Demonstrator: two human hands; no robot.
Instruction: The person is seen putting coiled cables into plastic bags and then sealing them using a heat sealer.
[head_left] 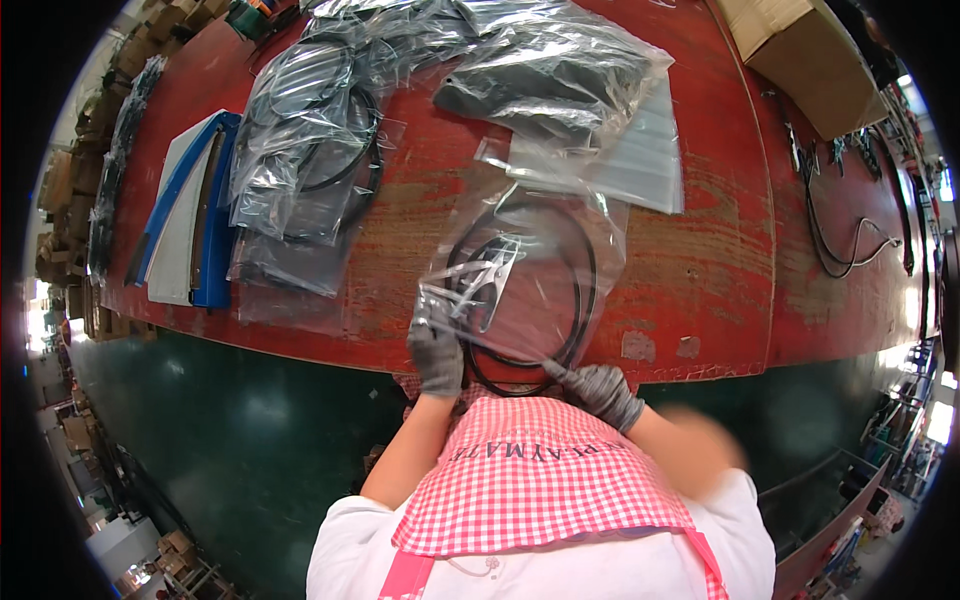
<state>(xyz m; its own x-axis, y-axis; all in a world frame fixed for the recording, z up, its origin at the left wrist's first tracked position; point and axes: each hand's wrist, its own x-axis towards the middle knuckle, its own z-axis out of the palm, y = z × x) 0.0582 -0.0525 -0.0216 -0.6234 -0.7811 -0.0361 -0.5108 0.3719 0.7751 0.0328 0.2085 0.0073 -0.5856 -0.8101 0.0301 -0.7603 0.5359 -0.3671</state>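
A coiled black cable [590,285] lies mostly inside a clear plastic bag [612,238] at the table's near edge. The lower part of the loop sticks out of the bag's near end, toward my apron. My left hand [436,345], in a grey glove, is closed on the bag's left side near its opening. At the lower right of the loop, my gloved right hand [600,392] has its fingers together on the bag's near edge, touching or very close to the cable. Glare on the plastic partly hides a shiny, light-coloured piece [495,275] within the coil.
Bagged coiled cables [305,170] are piled at the left, beside a blue-edged paper cutter [185,215]. Farther back lie more filled bags [560,85] and a stack of flat clear bags [640,150]. A cardboard box [815,65] and a loose cable [850,262] are at the right.
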